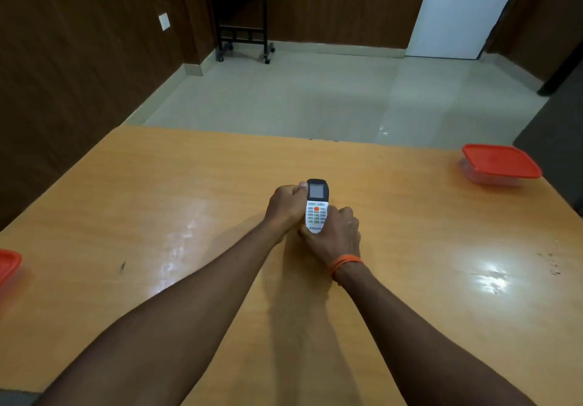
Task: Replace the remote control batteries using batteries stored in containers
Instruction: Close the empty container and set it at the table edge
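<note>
A white remote control with a dark screen end and an orange button faces up over the middle of the wooden table. My left hand grips its left side near the screen. My right hand, with an orange band at the wrist, wraps the lower end. A clear container with a red lid stands at the table's far right edge. Another red-lidded container shows partly at the left edge. Both lids are on; no batteries are visible.
Beyond the table's far edge lies a pale tiled floor. A dark wheeled side table stands against the brown panelled wall, and a white door is at the back right.
</note>
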